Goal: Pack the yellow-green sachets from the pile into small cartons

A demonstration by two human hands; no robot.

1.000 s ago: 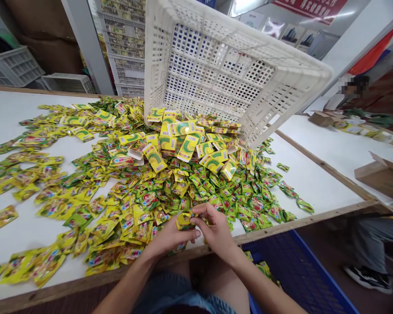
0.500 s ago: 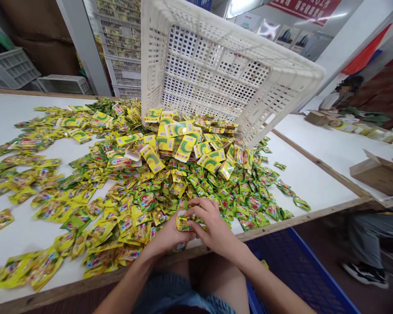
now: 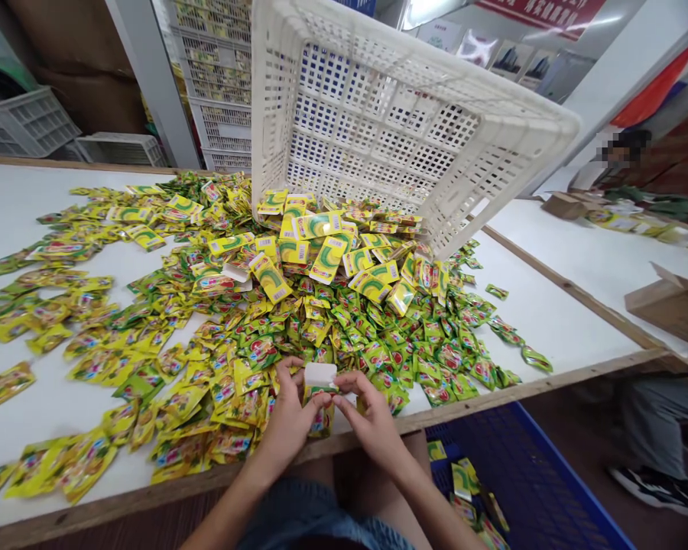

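Left hand (image 3: 287, 416) and right hand (image 3: 372, 418), pinching one box (image 3: 316, 391) at nine and three o'clock, white flap (image 3: 321, 373) at twelve: best held square and lightly, against creasing.

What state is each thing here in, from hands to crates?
Left hand: gripping the small box
Right hand: fingers on the small box
Small box: held, white flap raised
Packets: loose, heaped and scattered
Yellow boxes: jumbled
White crate: tipped, mouth towards the person
Blue crate: partly filled
Cardboard box: open
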